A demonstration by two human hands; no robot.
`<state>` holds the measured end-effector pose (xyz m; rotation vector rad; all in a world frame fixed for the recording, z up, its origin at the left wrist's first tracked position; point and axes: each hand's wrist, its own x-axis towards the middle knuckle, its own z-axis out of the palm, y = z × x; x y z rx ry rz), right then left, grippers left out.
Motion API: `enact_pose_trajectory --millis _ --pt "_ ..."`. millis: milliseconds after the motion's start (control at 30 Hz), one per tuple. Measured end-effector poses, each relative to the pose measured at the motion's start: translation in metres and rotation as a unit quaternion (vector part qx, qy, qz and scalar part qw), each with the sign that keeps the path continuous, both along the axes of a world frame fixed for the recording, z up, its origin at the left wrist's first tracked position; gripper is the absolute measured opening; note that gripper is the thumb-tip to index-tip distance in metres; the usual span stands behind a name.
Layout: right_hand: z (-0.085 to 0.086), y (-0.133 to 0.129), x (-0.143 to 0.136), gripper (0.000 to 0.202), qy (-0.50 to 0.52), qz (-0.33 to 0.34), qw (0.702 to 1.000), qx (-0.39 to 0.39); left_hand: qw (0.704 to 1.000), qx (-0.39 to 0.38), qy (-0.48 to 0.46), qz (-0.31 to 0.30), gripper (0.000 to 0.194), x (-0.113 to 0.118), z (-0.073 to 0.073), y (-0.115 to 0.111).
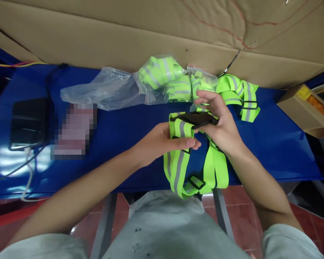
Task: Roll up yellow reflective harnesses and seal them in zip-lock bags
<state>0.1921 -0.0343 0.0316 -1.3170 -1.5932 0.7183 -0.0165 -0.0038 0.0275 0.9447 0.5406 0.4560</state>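
Observation:
A neon yellow-green strap (180, 163) with a grey reflective stripe and black sliders hangs in loops at the table's front edge. My left hand (164, 142) is closed on it, with the thumb across the stripe. A black buckle piece (196, 119) lies between my two hands at the top of the strap. My right hand (218, 124) holds the right end of this black piece, its upper fingers raised and bent. Part of the strap hangs below my right palm.
Bagged neon straps (162, 72) and a loose strap (250, 95) lie along the cardboard wall (110, 36). On the blue table (118, 133) are a black device (29, 122) with cables and a pixelated object (75, 131) at left. A cardboard box (304, 108) stands at right.

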Motion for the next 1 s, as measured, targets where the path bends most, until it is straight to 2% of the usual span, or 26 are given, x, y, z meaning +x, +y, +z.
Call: enact_pose_trajectory --millis 67,133,200,267,367,467,600,633,767,833,933,1000 --pt "-0.001 0.001 0.004 0.067 0.019 0.021 1.0 -0.01 1.0 -0.01 -0.007 0.001 0.034 0.001 -0.002 -0.004" --pt "0.001 0.003 0.01 0.076 0.064 0.093 0.993 -0.04 0.999 -0.003 -0.035 0.002 0.024 -0.001 0.001 -0.005" --pt "0.003 0.007 0.017 0.092 0.121 0.172 0.975 -0.076 0.996 -0.003 -0.089 -0.001 0.022 -0.006 0.007 -0.002" --pt "0.002 0.011 0.02 0.1 0.172 0.201 0.958 -0.113 0.99 -0.022 -0.137 0.003 0.019 -0.014 0.014 0.004" --pt "-0.004 0.011 0.013 0.097 0.209 0.177 0.945 -0.177 0.986 -0.034 -0.163 0.031 0.017 -0.021 0.019 0.014" --pt "-0.008 0.003 0.002 0.091 0.219 0.161 0.935 -0.227 0.986 -0.015 -0.149 0.068 0.02 -0.022 0.017 0.022" --pt "-0.008 -0.007 0.0 0.056 0.245 0.149 0.93 -0.231 0.987 0.01 -0.143 0.069 0.019 -0.019 0.01 0.026" --pt "-0.008 -0.008 0.001 0.054 0.255 0.145 0.926 -0.237 0.987 0.012 -0.146 0.065 0.019 -0.018 0.009 0.026" --pt "-0.012 -0.005 0.003 0.086 0.317 0.163 0.895 -0.267 0.985 -0.012 -0.167 0.045 0.019 -0.018 0.008 0.023" --pt "-0.014 -0.002 0.001 0.09 0.338 0.184 0.874 -0.296 0.985 -0.023 -0.165 0.05 0.018 -0.018 0.008 0.021" --pt "-0.015 0.002 -0.002 0.07 0.358 0.172 0.853 -0.337 0.987 0.018 -0.126 0.102 0.023 -0.016 0.005 0.02" --pt "-0.017 0.003 -0.003 0.056 0.362 0.148 0.855 -0.339 0.987 0.045 -0.096 0.124 0.029 -0.014 0.002 0.019"
